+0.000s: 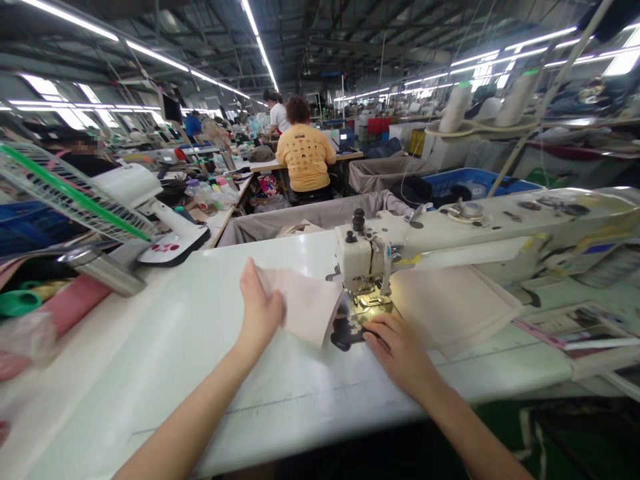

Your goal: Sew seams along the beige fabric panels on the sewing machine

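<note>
A pale pink fabric piece (310, 303) hangs from my left hand (261, 307), whose fingers are closed on its left edge; its right end lies beside the sewing machine head (361, 257). My right hand (395, 343) rests at the front of the lit needle plate (374, 301), fingers together near a dark metal part. Whether those fingers hold anything is too small to tell. More pale fabric (450, 307) lies flat under the machine arm, to the right of the needle.
A white fan (170, 227) and a steel bottle (105, 270) stand at the left. An open tray (590, 327) sits at the right. Behind the table (200, 333) are cloth-lined bins (320, 212) and a seated person in yellow (305, 157).
</note>
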A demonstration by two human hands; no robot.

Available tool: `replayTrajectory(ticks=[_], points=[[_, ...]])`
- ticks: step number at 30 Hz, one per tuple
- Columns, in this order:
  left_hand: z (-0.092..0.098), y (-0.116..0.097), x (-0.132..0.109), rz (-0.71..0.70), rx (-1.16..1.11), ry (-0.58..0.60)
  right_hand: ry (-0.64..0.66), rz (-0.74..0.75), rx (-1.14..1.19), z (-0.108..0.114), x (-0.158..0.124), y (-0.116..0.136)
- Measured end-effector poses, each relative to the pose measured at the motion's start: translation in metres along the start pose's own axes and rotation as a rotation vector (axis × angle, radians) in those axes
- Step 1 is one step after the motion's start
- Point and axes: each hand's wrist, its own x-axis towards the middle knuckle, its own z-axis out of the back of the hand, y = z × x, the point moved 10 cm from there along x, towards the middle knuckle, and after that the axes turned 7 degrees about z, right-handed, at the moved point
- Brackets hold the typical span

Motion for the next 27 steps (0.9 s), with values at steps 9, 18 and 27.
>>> replayTrajectory(ticks=[9,18,27], points=[[-0.041,-0.064,-0.088,-0.587,0.676,0.48,-0.114,-0.136,0.088,0.023,0.013,0.008],[-0.066,-0.059,-0.123,-0.56,0.549,0.715,0.187,0.12,-0.003,-0.032,0.012,0.091],[-0.058,-0.051,-0.131,-0.485,0.645,0.596,0.288,0.104,-0.2,-0.026,-0.027,0.046]])
